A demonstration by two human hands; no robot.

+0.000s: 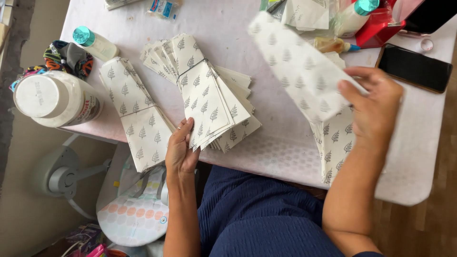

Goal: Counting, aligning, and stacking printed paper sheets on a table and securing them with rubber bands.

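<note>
- I see a large white tub [56,99] lying at the bench's [285,147] left edge, with a colourful cloth [66,57] behind it.
- A small bottle with a teal cap [95,44] lies near that cloth.
- A black phone [415,67] rests flat at the far right.
- A red container [381,26] sits beside a second teal-capped bottle [354,16].
- A white fan [59,173] stands on the floor below.

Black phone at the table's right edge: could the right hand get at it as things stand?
Probably not straight away: the phone lies bare and close by, but the right hand already has a tree-print paper sleeve in its grip.
</note>
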